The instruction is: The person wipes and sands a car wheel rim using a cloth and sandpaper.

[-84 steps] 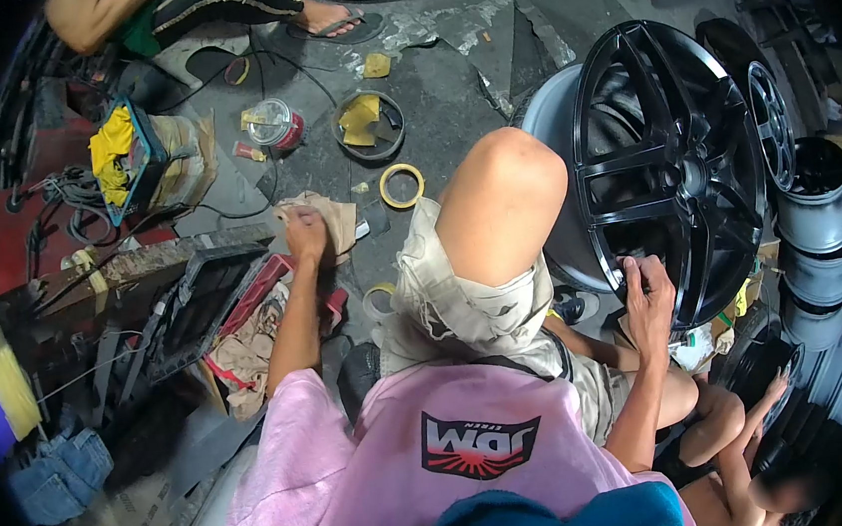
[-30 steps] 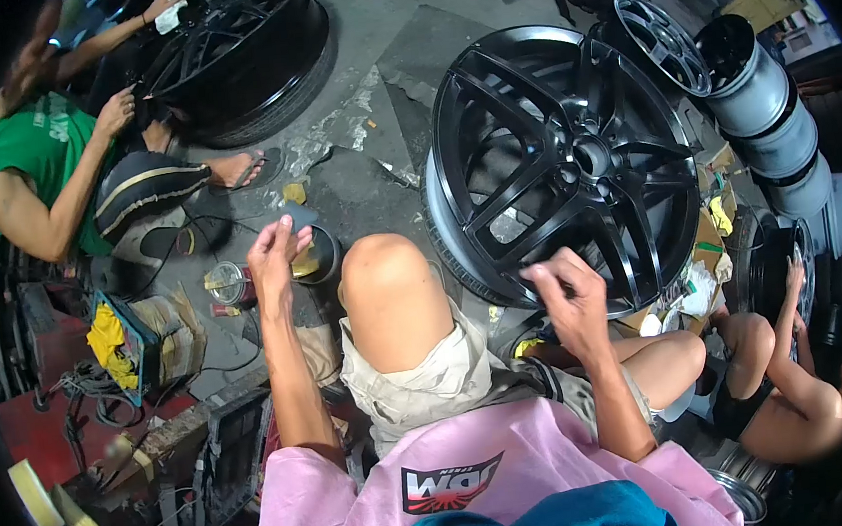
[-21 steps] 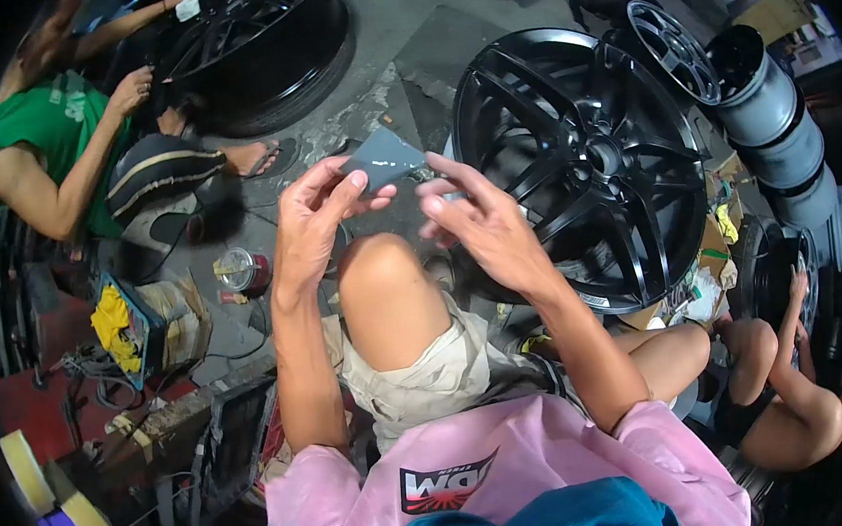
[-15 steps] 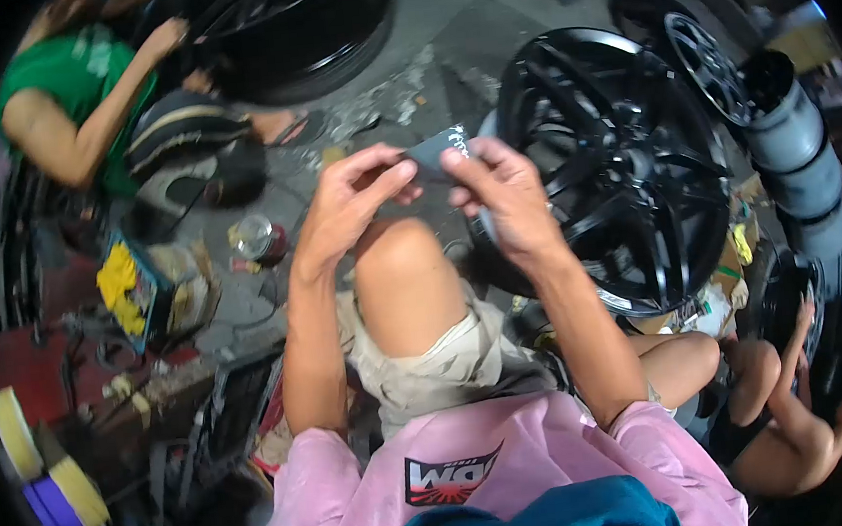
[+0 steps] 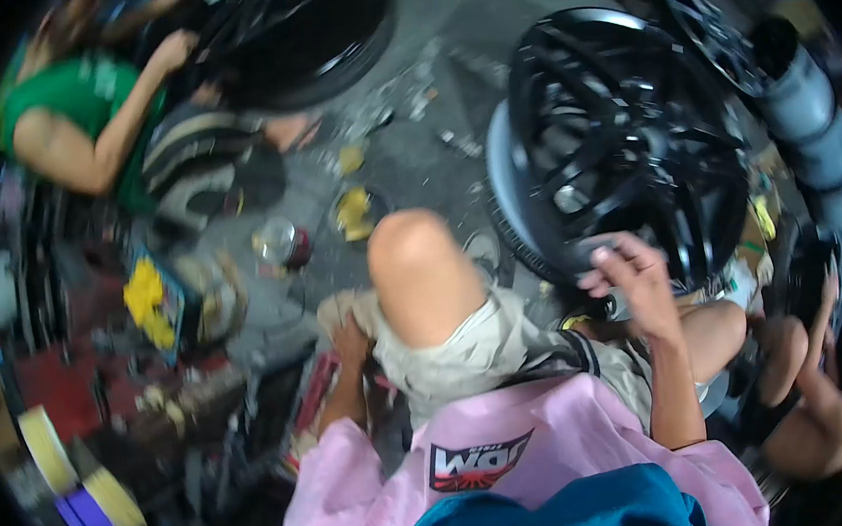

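A black multi-spoke wheel rim (image 5: 621,145) stands at my right, propped close to my knee. My right hand (image 5: 638,282) is at the rim's lower edge, its fingers bent around a small dark grey piece of sandpaper (image 5: 590,251), which is blurred. Down beside my left thigh, my left hand (image 5: 352,343) rests against the beige shorts (image 5: 430,367). Its fingers are mostly hidden and blurred, so what it holds, if anything, cannot be made out.
A person in a green shirt (image 5: 67,104) sits by another black rim (image 5: 323,61). On the floor are a clear jar (image 5: 277,241) and a bowl with yellow pieces (image 5: 355,213). Tape rolls (image 5: 102,513) lie lower left. Grey cylinders (image 5: 815,133) and another person (image 5: 819,408) are at right.
My hands have parted. The left dropped from the sandpaper to beside my thigh; the right carried the sandpaper down and right toward the rim's lower edge. The view shifted slightly.
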A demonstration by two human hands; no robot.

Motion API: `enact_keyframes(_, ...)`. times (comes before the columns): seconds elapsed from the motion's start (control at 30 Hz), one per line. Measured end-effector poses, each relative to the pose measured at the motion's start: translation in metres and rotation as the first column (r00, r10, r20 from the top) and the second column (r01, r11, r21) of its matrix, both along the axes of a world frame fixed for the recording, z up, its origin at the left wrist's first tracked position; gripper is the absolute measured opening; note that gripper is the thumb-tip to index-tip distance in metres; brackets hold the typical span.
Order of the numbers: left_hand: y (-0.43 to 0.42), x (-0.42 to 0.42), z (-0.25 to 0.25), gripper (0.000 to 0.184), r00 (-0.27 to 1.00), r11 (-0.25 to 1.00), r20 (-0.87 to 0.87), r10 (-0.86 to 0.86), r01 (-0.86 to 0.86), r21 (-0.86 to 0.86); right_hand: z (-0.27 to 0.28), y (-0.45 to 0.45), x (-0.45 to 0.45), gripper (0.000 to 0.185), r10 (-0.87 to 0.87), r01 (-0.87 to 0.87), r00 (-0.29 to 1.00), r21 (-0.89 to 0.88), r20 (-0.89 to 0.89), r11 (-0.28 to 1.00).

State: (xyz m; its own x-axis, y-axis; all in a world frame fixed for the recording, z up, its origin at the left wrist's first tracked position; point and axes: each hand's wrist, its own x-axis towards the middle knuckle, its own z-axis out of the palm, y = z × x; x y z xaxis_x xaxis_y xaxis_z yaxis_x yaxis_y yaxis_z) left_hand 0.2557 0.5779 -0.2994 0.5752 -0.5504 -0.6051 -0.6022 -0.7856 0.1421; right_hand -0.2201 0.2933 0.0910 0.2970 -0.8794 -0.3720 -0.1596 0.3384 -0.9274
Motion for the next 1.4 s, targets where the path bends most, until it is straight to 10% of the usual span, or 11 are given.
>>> enact_keyframes(0.1, -0.004, 0.025, -0.013, 0.066, 0.995, 0.996, -0.043, -0.091, 0.09, -0.024, -0.005, 0.022, -0.005, 0.023, 0.019, -0.019, 0.999, -0.012, 0.04, 1.0)
enact_keyframes(0.2, -0.05, 0.049, 0.062, 0.051, 0.961, 0.822, -0.27, 0.054, -0.196, -0.534, -0.009, 0.031, -0.002, 0.024, -0.016, 0.017, 0.994, -0.007, 0.106, 1.0)
enact_keyframes(0.23, -0.072, 0.059, 0.096, 0.044, 0.85, 0.757, -0.433, 0.301, -0.489, -0.433, -0.01, 0.035, -0.002, 0.024, -0.008, 0.014, 0.993, -0.049, 0.121, 0.999)
enact_keyframes(0.33, -0.134, 0.044, 0.259, 0.044, 0.669, 0.437, -0.698, 0.254, -0.723, -0.535, -0.011, 0.039, -0.008, 0.023, 0.029, -0.032, 0.999, -0.148, -0.023, 0.988)
enact_keyframes(0.43, -0.169, 0.009, 0.386, 0.058, 0.644, 0.247, -0.75, -0.149, -0.71, -0.659, 0.0, 0.037, -0.009, 0.023, -0.022, 0.017, 1.0, -0.191, -0.022, 0.981)
enact_keyframes(0.6, -0.199, -0.133, 0.466, 0.083, 0.621, 0.264, -0.698, -0.357, -0.65, -0.713, 0.002, 0.033, -0.006, 0.029, -0.227, 0.28, 0.929, -0.153, 0.293, 0.948)
enact_keyframes(0.7, -0.227, -0.259, 0.457, 0.068, 0.567, 0.407, -0.394, -0.723, -0.111, -0.907, -0.001, 0.04, -0.009, 0.032, -0.271, 0.284, 0.825, 0.05, 0.497, 0.957)
enact_keyframes(0.8, -0.256, -0.353, 0.446, 0.053, 0.555, -0.049, 0.255, -0.792, 0.359, -0.932, -0.015, 0.068, -0.022, 0.043, -0.225, 0.281, 0.902, -0.105, 0.37, 0.954)
enact_keyframes(1.13, -0.269, -0.388, 0.409, 0.02, 0.516, 0.016, 0.102, -0.851, 0.219, -0.976, -0.001, 0.089, -0.06, 0.039, -0.463, 0.347, 0.641, 0.306, 0.612, 0.886)
enact_keyframes(1.2, -0.271, -0.39, 0.417, 0.021, 0.542, 0.073, 0.049, -0.839, 0.202, -0.977, -0.007, 0.087, -0.077, 0.037, -0.167, 0.173, 0.874, 0.029, 0.456, 0.985)
enact_keyframes(1.4, -0.286, -0.365, 0.416, 0.029, 0.668, 0.511, -0.455, -0.589, -0.129, -0.85, 0.013, 0.083, -0.069, 0.035, -0.207, 0.266, 0.95, -0.261, 0.233, 0.928)
